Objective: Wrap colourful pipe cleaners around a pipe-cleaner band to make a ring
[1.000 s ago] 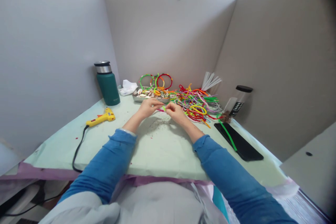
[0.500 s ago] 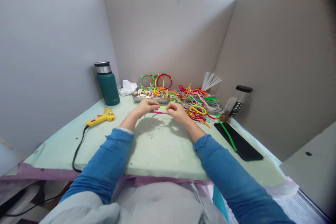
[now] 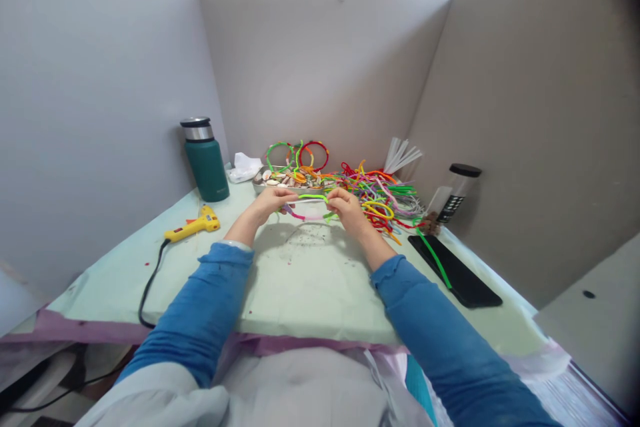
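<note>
Over the middle of the tabletop (image 3: 310,287), holds a multicoloured hoop (image 3: 314,218) by its left side in the pinched fingers of the left hand (image 3: 270,203) and by its right side in the pinched right hand (image 3: 347,209), with a bright green strip (image 3: 313,197) along the far side between both. Has a metal tray (image 3: 258,188) of shells (image 3: 280,179) just beyond, a tangle of coloured stems (image 3: 385,188) at far right, and a yellow glue gun (image 3: 193,225) at left.
</note>
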`<state>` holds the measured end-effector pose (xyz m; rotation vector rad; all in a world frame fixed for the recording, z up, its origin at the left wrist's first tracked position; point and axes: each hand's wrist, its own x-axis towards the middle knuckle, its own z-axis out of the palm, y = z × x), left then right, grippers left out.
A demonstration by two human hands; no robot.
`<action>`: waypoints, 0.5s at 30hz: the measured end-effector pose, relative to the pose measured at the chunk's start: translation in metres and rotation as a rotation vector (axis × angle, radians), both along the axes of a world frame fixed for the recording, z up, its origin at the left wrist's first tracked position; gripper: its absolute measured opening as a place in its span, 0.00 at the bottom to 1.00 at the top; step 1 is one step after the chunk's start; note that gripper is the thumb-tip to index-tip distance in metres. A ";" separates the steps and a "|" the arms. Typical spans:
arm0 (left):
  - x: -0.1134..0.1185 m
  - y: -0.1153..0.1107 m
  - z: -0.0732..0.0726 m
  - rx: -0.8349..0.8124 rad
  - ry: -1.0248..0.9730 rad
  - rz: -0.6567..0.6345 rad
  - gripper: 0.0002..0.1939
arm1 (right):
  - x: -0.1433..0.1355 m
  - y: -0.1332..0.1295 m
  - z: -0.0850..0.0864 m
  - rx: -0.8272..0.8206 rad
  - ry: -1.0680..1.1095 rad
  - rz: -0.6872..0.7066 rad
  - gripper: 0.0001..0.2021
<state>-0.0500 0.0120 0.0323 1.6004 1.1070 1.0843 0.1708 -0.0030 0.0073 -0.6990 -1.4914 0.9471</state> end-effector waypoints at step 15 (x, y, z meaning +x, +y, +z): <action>0.007 0.004 0.001 0.493 0.045 0.410 0.14 | -0.006 0.004 -0.002 -0.161 0.232 -0.053 0.04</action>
